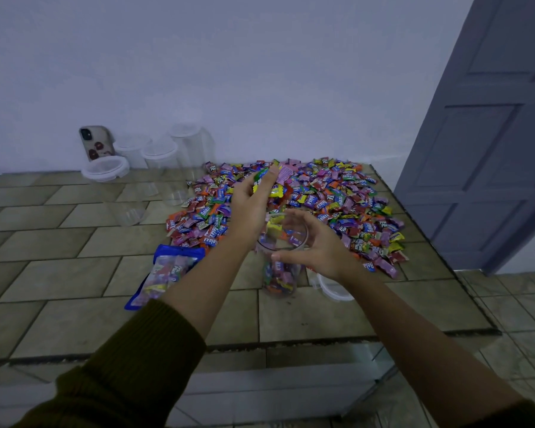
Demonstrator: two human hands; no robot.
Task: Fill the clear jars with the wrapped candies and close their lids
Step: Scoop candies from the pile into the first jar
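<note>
On a tiled counter point(74, 273), a blue candy bag point(164, 274) lies flat at 9 o'clock from an open clear jar point(280, 273), partly under the left forearm in its dark olive sleeve point(130, 359). A white lid point(334, 288) rests at 3 o'clock, just beside the jar's base and partly hidden by the right wrist. The jar stands upright, partly filled with wrapped sweets. The right hand point(312, 242) cups its rim, thumb at the near side, fingers curved round the far side, steadying the glass. At 12 o'clock the left hand point(254, 205) hovers above the jar mouth, fingers pinched on a cluster of wrapped candies point(272, 183), palm turned inward. Beyond spreads the heap of loose candies point(337, 205), reaching the counter's right edge. At 10 o'clock, against the pale wall, stand empty lidded jars point(161, 156), a low tub point(105, 169) and a propped phone point(95, 143). A grey door point(491, 134) stands at 2 o'clock.
</note>
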